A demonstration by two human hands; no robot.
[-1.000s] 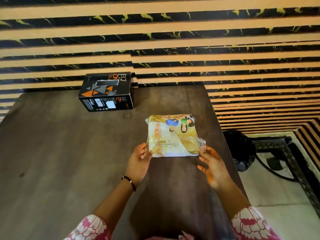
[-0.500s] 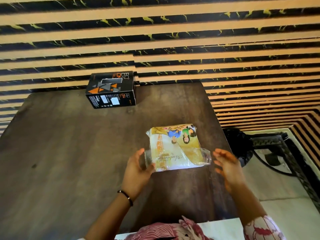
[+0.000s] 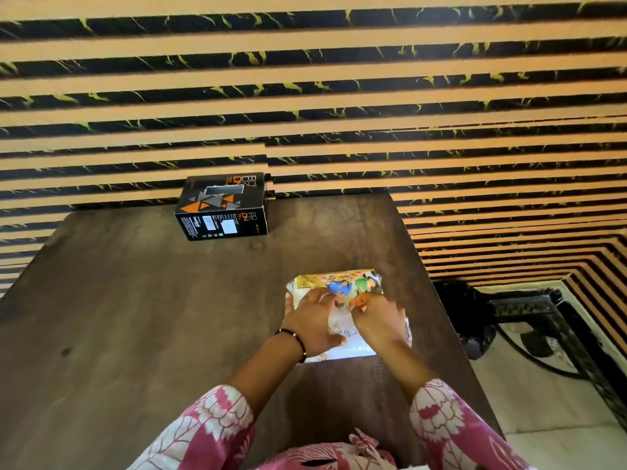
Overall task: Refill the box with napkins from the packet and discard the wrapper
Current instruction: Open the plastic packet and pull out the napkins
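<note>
Head view: one napkin packet (image 3: 342, 286) lies flat on the dark wooden table (image 3: 135, 300), toward its right edge and near the person. It is a soft rectangular pack in glossy clear wrapping, printed in yellow and white with small cartoon figures in blue and green along its far edge and cursive lettering on the near part; the lettering is too covered to read. Both hands rest on top of it. The left hand (image 3: 314, 325) lies on the packet's left half with fingers spread apart and pressed flat. The right hand (image 3: 378, 318) sits on the right half, its fingers drawn together as if pinching the wrapping near the middle, though whether they actually grip film cannot be told. One black box (image 3: 222, 208) with orange and grey triangles stands at the far edge of the table by the striped wall (image 3: 339, 96), well apart from the packet, its top closed. Counted: one packet, one box, two hands.
</note>
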